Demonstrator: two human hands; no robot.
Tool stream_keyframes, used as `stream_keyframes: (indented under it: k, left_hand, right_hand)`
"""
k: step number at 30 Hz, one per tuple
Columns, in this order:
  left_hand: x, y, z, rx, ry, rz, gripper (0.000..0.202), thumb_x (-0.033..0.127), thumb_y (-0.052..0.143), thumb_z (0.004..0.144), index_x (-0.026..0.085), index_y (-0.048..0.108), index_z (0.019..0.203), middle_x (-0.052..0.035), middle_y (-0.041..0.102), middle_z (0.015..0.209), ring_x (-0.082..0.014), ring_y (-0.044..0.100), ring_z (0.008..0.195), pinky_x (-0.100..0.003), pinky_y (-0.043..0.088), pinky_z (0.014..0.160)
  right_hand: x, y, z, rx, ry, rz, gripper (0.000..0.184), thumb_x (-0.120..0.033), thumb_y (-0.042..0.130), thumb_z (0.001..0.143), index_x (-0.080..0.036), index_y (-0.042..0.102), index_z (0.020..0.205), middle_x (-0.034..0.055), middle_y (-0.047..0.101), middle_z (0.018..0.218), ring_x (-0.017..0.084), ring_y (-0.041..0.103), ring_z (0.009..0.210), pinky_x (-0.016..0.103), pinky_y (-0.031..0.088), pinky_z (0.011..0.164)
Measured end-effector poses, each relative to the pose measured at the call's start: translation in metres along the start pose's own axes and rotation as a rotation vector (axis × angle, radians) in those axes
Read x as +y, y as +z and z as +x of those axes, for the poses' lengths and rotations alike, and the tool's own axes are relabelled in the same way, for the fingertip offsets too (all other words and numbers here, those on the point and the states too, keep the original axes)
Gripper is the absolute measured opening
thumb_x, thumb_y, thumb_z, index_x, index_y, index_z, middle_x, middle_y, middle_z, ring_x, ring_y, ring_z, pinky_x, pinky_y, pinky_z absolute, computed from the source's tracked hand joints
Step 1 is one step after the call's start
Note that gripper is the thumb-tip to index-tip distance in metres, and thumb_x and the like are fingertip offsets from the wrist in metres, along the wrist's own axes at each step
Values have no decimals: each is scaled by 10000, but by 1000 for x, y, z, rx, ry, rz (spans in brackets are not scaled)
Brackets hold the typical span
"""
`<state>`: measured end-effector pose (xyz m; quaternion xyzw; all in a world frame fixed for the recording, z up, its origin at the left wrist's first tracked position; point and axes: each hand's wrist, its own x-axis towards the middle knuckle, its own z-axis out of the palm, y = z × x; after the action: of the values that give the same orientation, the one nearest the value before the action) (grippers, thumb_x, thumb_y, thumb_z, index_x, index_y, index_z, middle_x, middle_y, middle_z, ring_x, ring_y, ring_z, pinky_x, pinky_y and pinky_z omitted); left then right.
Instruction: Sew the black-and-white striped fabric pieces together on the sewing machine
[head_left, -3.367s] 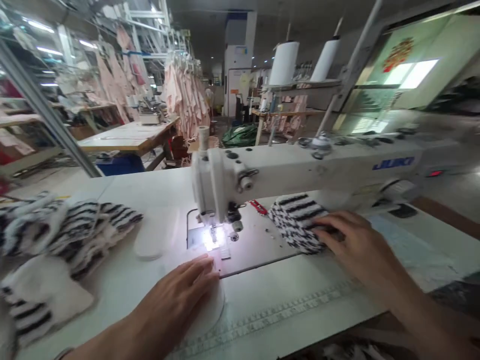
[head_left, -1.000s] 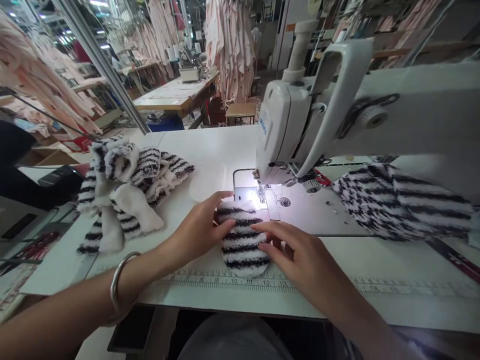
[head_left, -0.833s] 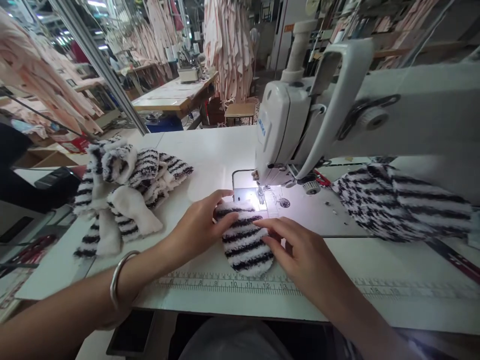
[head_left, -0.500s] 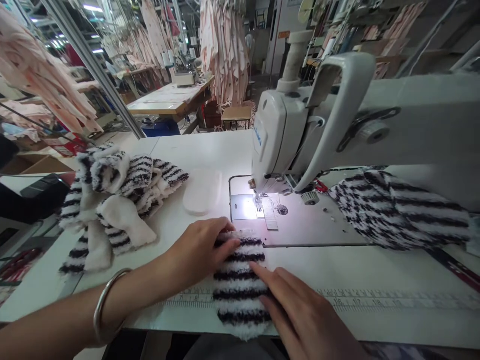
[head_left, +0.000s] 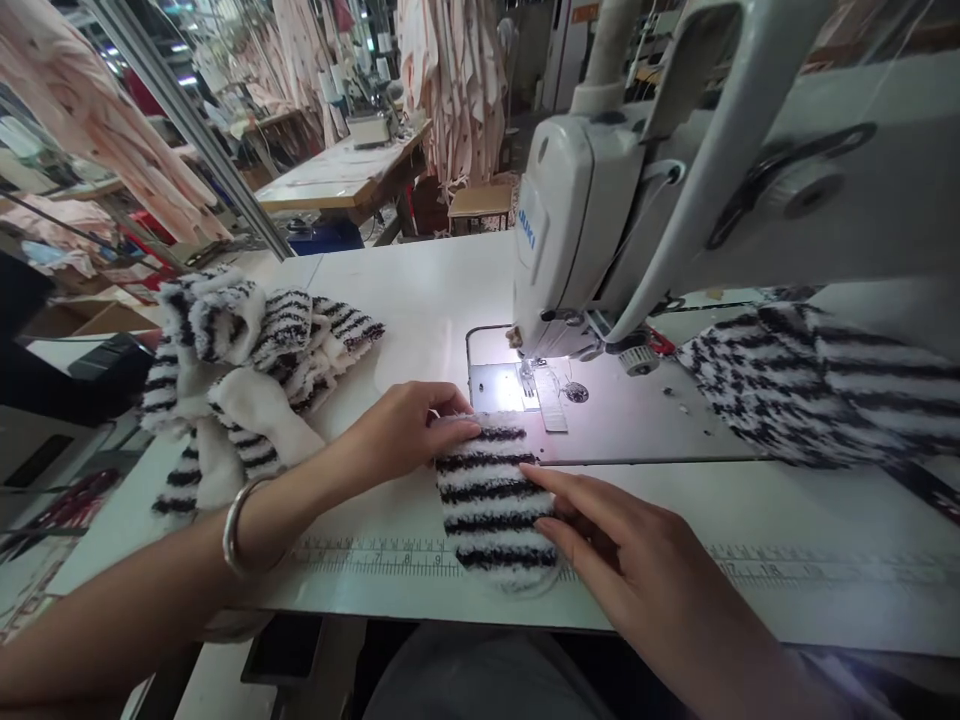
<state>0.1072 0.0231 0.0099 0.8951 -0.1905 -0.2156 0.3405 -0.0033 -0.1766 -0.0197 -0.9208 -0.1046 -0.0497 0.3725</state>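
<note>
Before the machine, my left hand pinches striped plush on the tabletop; my right hand, fingers parted, touches it. Garments hang beyond.

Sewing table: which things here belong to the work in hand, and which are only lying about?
Likely part of the work:
striped piece, touched by left hand and right hand
machine, lit at the needle
left heap and right pile, matching stripes

Seemingly just about:
pink garments, hanging behind
stool
box

Striped plush piece, black and white, near end rounded; on my feed it lies flat before the sewing machine.
</note>
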Motion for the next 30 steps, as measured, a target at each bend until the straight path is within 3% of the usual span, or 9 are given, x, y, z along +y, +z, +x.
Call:
stream_keyframes:
  k: [4,8,15,19,24,30]
  left_hand:
    - [4,1,-3,-26,10,-37,253,436,576,829,191,635,840,35,569,577,-96,510,508,-189,387,484]
    - [7,6,-2,4,32,142,230,409,597,821,183,641,828,42,540,561,-93,463,510,-200,334,495]
    - [4,16,-2,195,163,364,231,414,543,866,196,613,833,13,625,738,-112,505,604,-230,372,581]
    - [6,17,-2,103,51,279,208,377,511,874,196,593,811,30,603,660,-110,483,580,-223,367,562]
    - [4,18,0,75,-39,208,231,396,488,874,191,579,818,22,584,666,-125,495,620,-225,375,570]
    - [3,20,1,67,-55,184,242,398,491,874,181,584,822,15,574,661,-126,506,623,-220,388,568]
  right_hand:
    - [0,-2,-4,25,-16,-11,334,-170,497,850,-196,616,1161,16,706,1014,120,676,877,206,552,768]
    - [4,8,-6,34,-35,-2,342,-128,488,846,-171,607,1164,31,702,966,136,674,834,232,562,707]
    - [12,18,-14,-20,-56,-52,388,-117,439,870,-163,536,1243,42,667,946,162,652,828,289,563,714]
    - [15,23,-17,26,-128,-143,450,-85,422,868,-154,465,1310,41,650,945,154,638,818,248,546,683]
    - [14,31,-18,168,-249,-251,450,-31,413,833,-105,483,1272,20,620,807,142,610,667,227,495,516]
    - [13,36,-16,218,-210,-271,426,-31,374,841,-106,521,1234,18,614,769,139,601,622,241,503,516]
